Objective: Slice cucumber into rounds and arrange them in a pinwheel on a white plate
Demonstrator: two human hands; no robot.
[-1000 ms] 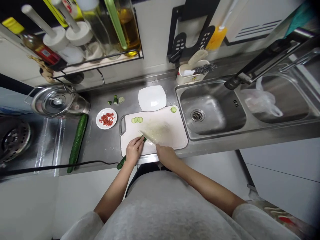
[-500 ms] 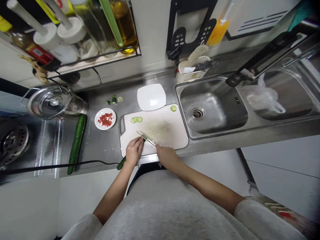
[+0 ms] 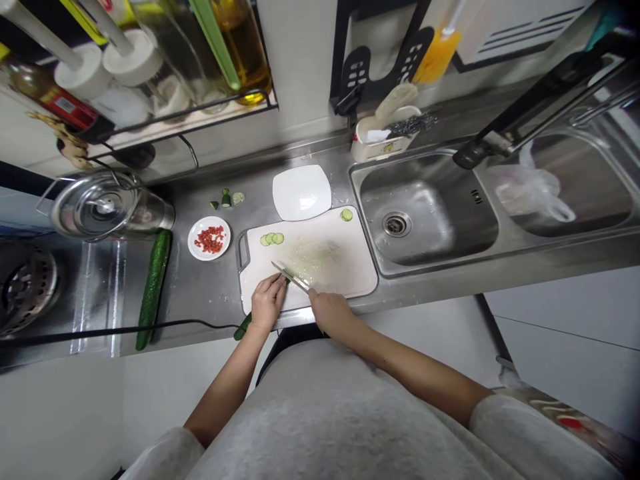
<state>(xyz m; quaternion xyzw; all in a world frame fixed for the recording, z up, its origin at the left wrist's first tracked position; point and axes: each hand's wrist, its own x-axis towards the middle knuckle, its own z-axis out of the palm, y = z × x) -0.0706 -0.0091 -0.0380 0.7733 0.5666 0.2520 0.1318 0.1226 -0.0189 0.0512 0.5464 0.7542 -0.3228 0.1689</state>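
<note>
Nearest us, the dark-green, glossy-skinned cucumber [image 3: 243, 327] pokes its rounded end past the near left edge of the white plastic chopping board [image 3: 350, 277]; most of it hides beneath our left hand [image 3: 267, 303], with a sliver of green at the fingertips. Our left hand reaches in with its fingers bent close together, pinching the cucumber against the board. Our right hand [image 3: 333, 313] has its fingers curled around the handle of a thin steel-bladed knife [image 3: 296, 279], the blade slanting far-left just beyond the left fingertips; how deep it sits we cannot tell. Farther off, three pale-green overlapping slices [image 3: 271, 239] lie on the board, and a white squarish plate [image 3: 301, 193] sits at its far edge on the steel desk [image 3: 200, 293]. Since a second ago, our view has shifted slightly, while our grips and the slices stay alike.
</note>
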